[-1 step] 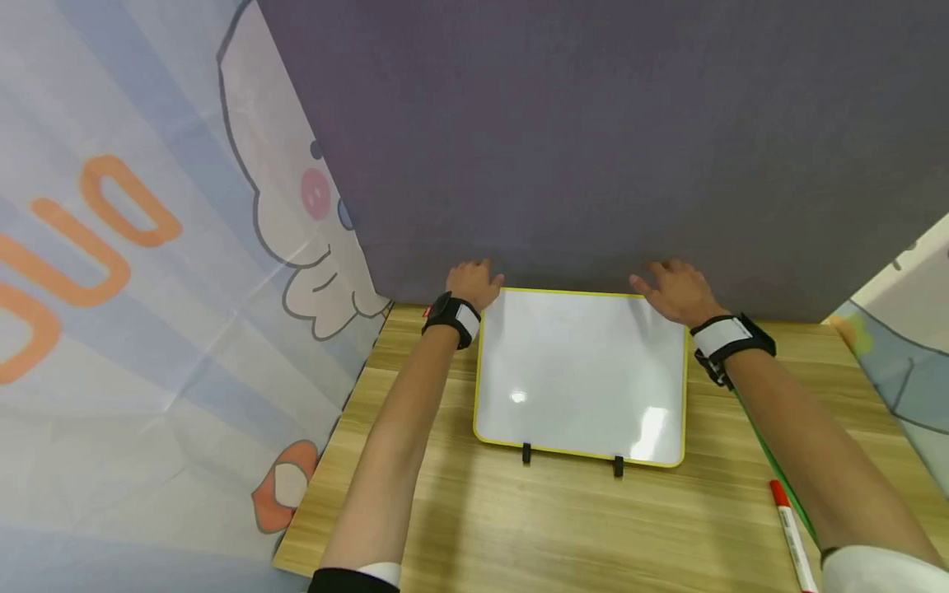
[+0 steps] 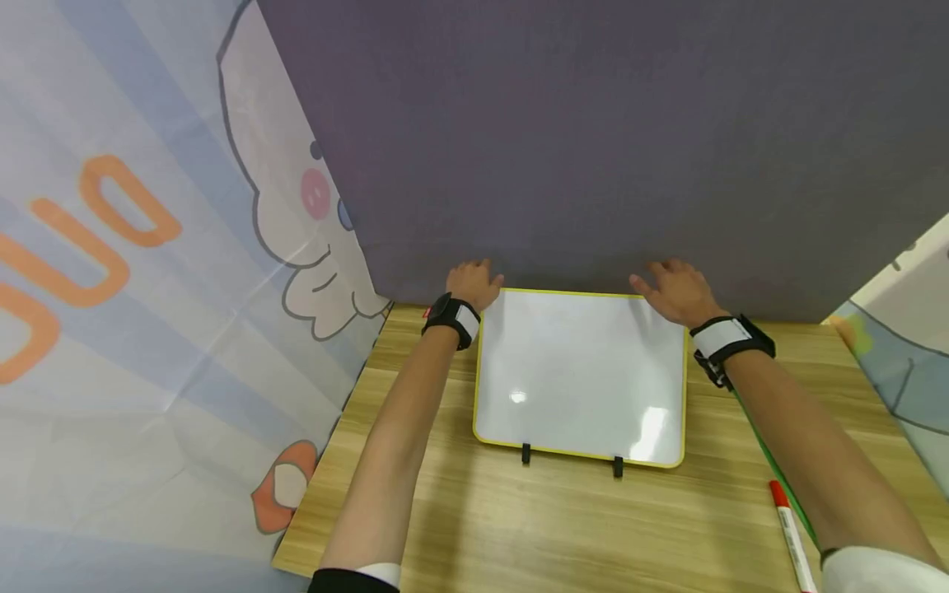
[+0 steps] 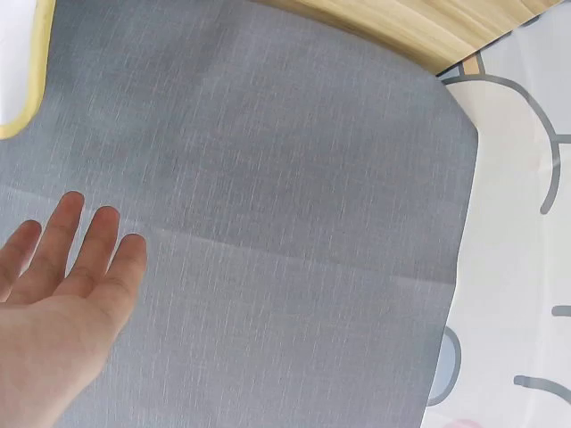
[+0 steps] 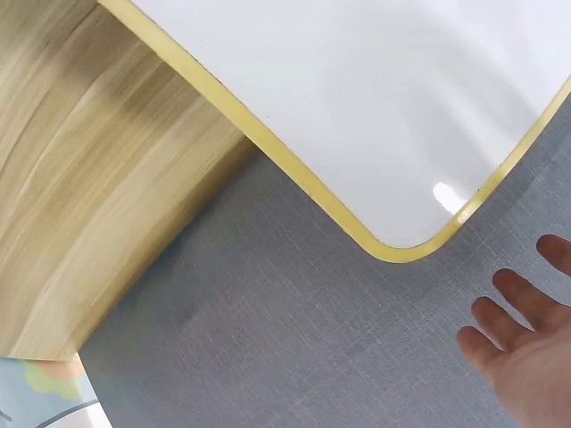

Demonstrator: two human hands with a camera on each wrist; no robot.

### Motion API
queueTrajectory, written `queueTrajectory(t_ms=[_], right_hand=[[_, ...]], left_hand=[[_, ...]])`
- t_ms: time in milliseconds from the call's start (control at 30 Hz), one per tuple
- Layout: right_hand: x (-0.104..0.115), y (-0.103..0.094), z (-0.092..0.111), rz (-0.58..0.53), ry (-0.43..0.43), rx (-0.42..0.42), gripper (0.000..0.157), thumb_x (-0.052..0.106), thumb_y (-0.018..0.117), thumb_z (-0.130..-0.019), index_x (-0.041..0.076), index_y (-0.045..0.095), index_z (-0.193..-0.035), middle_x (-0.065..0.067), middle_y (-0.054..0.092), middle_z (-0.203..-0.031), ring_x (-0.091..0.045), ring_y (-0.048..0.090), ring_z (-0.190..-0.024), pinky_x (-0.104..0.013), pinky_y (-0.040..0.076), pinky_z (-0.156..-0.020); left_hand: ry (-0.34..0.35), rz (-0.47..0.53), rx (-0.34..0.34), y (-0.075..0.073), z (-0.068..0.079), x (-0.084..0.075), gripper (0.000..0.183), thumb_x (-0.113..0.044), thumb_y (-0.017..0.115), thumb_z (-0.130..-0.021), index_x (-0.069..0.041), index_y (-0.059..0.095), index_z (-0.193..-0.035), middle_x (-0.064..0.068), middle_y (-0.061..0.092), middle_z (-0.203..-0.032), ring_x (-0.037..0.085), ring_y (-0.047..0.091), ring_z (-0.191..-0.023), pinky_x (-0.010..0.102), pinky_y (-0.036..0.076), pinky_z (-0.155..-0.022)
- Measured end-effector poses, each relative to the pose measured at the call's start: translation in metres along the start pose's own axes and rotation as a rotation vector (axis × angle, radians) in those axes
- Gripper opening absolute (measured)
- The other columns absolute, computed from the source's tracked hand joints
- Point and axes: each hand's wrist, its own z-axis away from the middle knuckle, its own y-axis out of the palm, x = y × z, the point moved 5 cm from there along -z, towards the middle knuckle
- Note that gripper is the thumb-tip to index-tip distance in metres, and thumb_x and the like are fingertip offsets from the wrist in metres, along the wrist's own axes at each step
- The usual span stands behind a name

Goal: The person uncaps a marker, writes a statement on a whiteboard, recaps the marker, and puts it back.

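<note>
Although both hands reach toward the far corners of the whiteboard, neither grips it; the left hand has its fingers spread loosely just beside the far left corner, the right hand likewise at the far right, visible fingers apart from the yellow rim; the board sits mid-table, two black feet at its near edge; placing it looks done, I judge, while any writing seems unstarted (its face shows no strokes); the red-ended marker lies unheld at near right.
</note>
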Motion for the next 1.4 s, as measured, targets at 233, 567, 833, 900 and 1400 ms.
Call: queueTrajectory(t_ms=[233, 567, 833, 900, 1400], right_hand=[[0.003, -0.008, 0.01, -0.039, -0.006, -0.009, 0.071, 0.051, 0.024, -0.098, -0.007, 0.031, -0.139, -0.037, 0.03, -0.139, -0.053, 0.025, -0.128, -0.066, 0.019, -0.102], [-0.019, -0.02, 0.032, -0.051, 0.062, -0.033, 0.075, 0.053, 0.02, -0.098, -0.007, 0.026, -0.142, -0.039, 0.026, -0.139, -0.056, 0.022, -0.127, -0.067, 0.016, -0.103], [-0.083, -0.014, 0.087, -0.054, 0.182, -0.05, 0.073, 0.05, 0.02, -0.099, -0.009, 0.024, -0.142, -0.042, 0.028, -0.136, -0.059, 0.026, -0.121, -0.07, 0.022, -0.095], [-0.103, -0.009, 0.111, -0.042, 0.235, -0.05, 0.074, 0.049, 0.021, -0.099, -0.013, 0.027, -0.138, -0.044, 0.03, -0.132, -0.06, 0.03, -0.116, -0.069, 0.027, -0.091], [-0.145, 0.101, 0.232, -0.232, 0.348, 0.205, 0.059, 0.045, 0.045, -0.095, -0.012, 0.045, -0.11, -0.028, 0.06, -0.095, -0.024, 0.058, -0.072, -0.034, 0.044, -0.057]], left_hand=[[0.004, 0.002, -0.019, -0.001, 0.007, 0.003, 0.056, -0.047, 0.032, -0.099, -0.013, 0.034, -0.144, 0.011, 0.042, -0.145, 0.031, 0.038, -0.134, 0.045, 0.029, -0.111], [0.079, 0.019, -0.037, 0.003, 0.007, 0.001, 0.055, -0.044, 0.031, -0.099, -0.011, 0.036, -0.143, 0.012, 0.041, -0.145, 0.031, 0.036, -0.135, 0.044, 0.028, -0.112], [0.146, 0.109, -0.127, 0.013, 0.002, -0.006, 0.045, -0.034, 0.037, -0.099, -0.007, 0.046, -0.135, 0.015, 0.048, -0.138, 0.032, 0.044, -0.128, 0.045, 0.036, -0.106], [0.153, 0.158, -0.159, 0.016, 0.003, -0.008, 0.042, -0.031, 0.04, -0.099, -0.007, 0.048, -0.133, 0.015, 0.049, -0.136, 0.032, 0.046, -0.126, 0.045, 0.038, -0.105], [-0.041, 0.751, -0.329, 0.052, 0.058, 0.072, 0.035, -0.024, 0.04, -0.099, -0.003, 0.052, -0.124, 0.017, 0.058, -0.116, 0.032, 0.057, -0.105, 0.045, 0.048, -0.088]])
